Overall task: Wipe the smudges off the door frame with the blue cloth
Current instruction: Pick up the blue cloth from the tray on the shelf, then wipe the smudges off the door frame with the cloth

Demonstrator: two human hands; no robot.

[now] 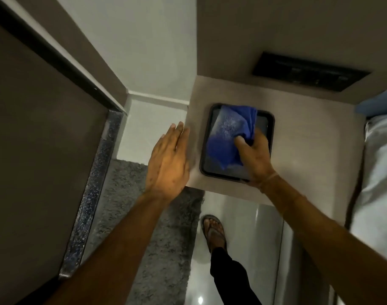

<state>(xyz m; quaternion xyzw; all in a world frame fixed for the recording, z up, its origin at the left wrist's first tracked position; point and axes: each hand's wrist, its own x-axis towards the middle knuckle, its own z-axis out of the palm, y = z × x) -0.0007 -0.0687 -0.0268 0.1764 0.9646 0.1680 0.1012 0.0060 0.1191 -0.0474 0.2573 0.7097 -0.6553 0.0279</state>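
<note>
Foot in a sandal [213,232] stands on the glossy floor [243,227], beside a grey rug [157,234]. Above it, the left hand [167,164] hovers flat with its grip apart at the bench's [302,146] left edge. The right hand's [255,156] grip is clamped on the blue cloth [226,133], which lies in a dark tray [270,124] mid-bench. A dark door frame [56,53] runs far left.

Left hand [167,160] is flat, fingers together pointing to twelve o'clock; right hand [253,155] is clenched, knuckles toward eleven o'clock.
</note>
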